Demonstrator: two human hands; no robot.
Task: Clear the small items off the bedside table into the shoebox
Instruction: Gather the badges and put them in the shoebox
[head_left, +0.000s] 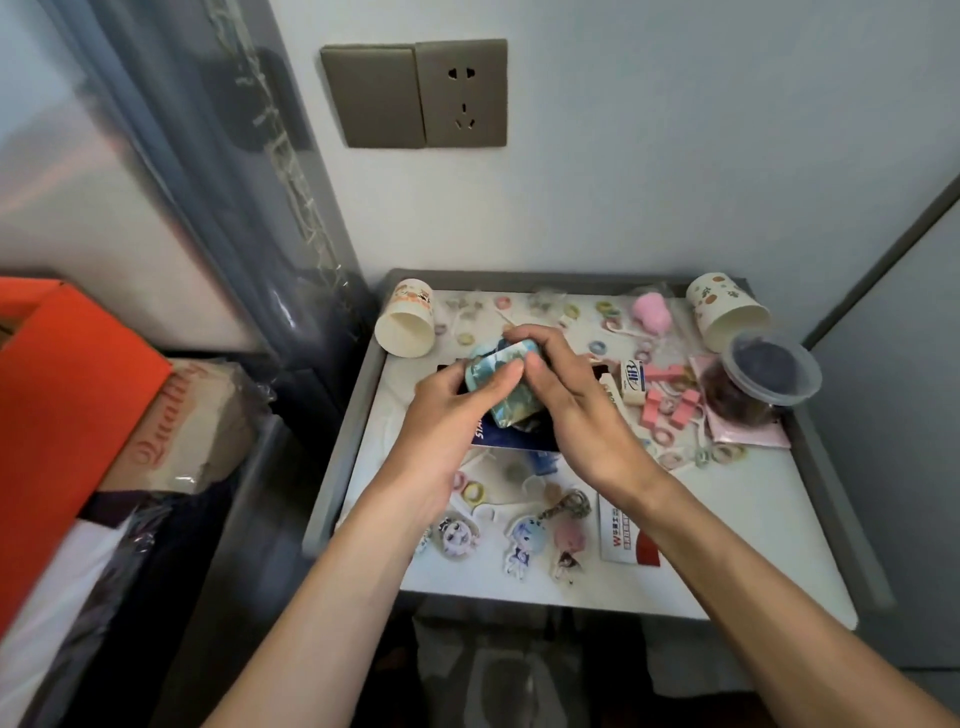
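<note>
Both my hands meet over the middle of the white bedside table. My left hand and my right hand together grip a small stack of blue-green printed badges, thumbs pressed on the top one. Under them lies a dark blue card. The orange shoebox stands open at the far left, off the table. Cartoon keychains, several small coloured rings, pink clips and a white eraser lie scattered on the table.
Two paper cups lie on their sides at the back, one at the left corner and one at the right. A lidded clear tub sits at the right. A red-white card lies near the front. A wall socket is above.
</note>
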